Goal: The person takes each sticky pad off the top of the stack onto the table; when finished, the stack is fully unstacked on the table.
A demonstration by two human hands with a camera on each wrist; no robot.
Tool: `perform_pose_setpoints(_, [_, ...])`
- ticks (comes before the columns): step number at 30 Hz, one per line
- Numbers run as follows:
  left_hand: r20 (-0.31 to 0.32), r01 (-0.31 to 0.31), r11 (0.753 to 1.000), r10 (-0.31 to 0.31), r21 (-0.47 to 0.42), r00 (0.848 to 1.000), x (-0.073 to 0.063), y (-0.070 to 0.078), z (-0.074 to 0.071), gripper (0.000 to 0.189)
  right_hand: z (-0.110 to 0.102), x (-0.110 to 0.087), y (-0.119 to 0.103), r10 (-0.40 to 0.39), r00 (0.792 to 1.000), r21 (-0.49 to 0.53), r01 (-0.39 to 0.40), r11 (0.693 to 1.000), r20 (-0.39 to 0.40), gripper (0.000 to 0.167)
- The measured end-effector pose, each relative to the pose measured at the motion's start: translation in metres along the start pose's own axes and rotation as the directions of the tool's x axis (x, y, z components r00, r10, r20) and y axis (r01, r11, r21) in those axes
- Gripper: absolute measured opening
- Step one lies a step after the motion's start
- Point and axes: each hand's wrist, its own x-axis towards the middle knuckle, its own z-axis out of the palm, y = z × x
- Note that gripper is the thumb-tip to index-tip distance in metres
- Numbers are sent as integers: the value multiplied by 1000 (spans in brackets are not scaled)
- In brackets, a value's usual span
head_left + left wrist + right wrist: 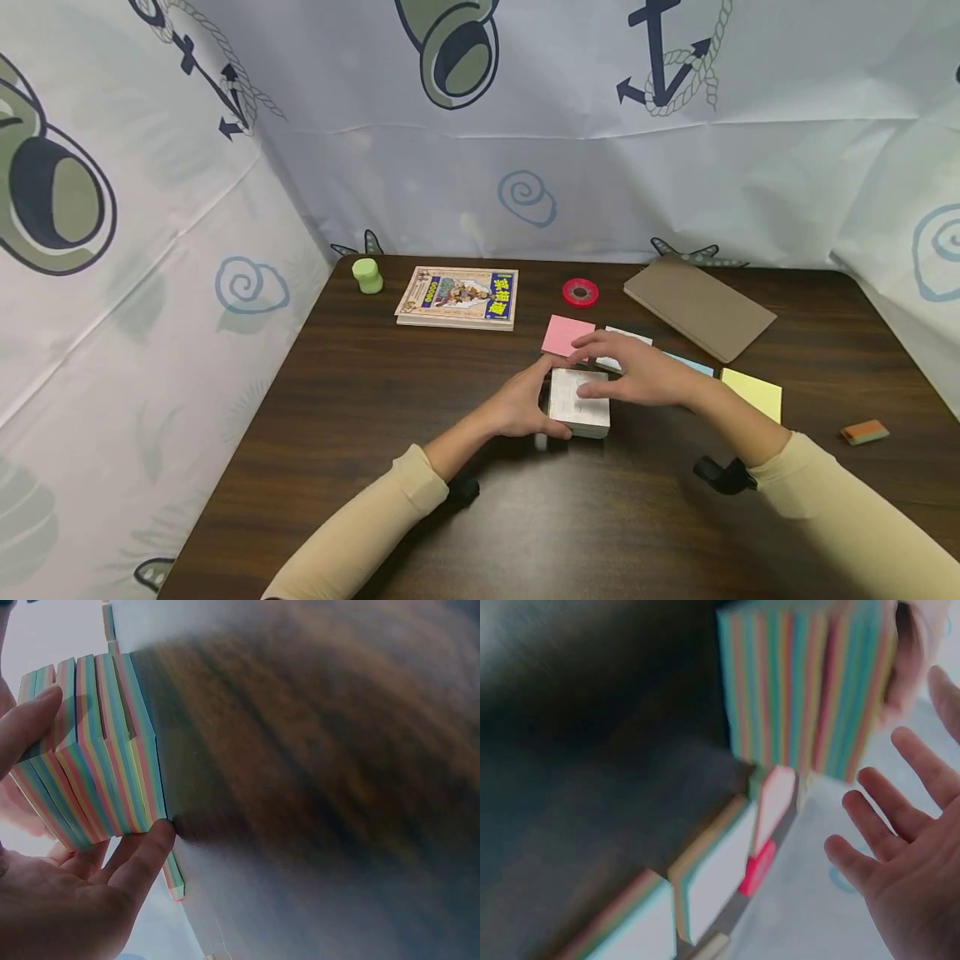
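A squat stack of sticky note pads (567, 402) stands near the middle of the table, white on top. Its sides show pastel stripes in the left wrist view, where the pads (105, 776) sit slightly uneven. My left hand (519, 406) grips the stack from the left, thumb on the near side and fingers on the far side. Over the stack's right part hovers my right hand (643, 372), fingers spread and holding nothing. In the right wrist view, this hand (904, 840) is apart from the striped stack (795, 690).
Behind the stack lie a pink pad (564, 334) and a white pad (630, 335); a blue pad (692, 364) and yellow pad (756, 392) continue rightward. Farther back are a book (457, 298), green object (367, 276), red ring (567, 292) and brown notebook (697, 308). A small striped block (865, 432) lies right.
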Motion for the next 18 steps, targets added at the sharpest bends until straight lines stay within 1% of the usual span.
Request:
perform_pose_setpoints(5, [-1, 12, 1000, -12, 7, 1000, -1, 0, 1, 90, 20, -14, -8, 21, 999, -36, -20, 999, 40, 58])
perform_pose_setpoints(10, [-2, 5, 1000, -5, 27, 1000, 0, 0, 1, 90, 29, -21, -13, 42, 998, -99, -39, 994, 36, 66])
perform_pose_setpoints(14, [1, -2, 1000, 2, 27, 1000, 1, 1, 1, 90, 31, -22, -16, 36, 999, -145, -34, 989, 12, 65])
perform_pose_setpoints(18, [0, -3, 999, 3, 38, 1000, 1, 1, 2, 89, 32, -22, -17, 22, 1000, -174, -24, 984, -13, 61])
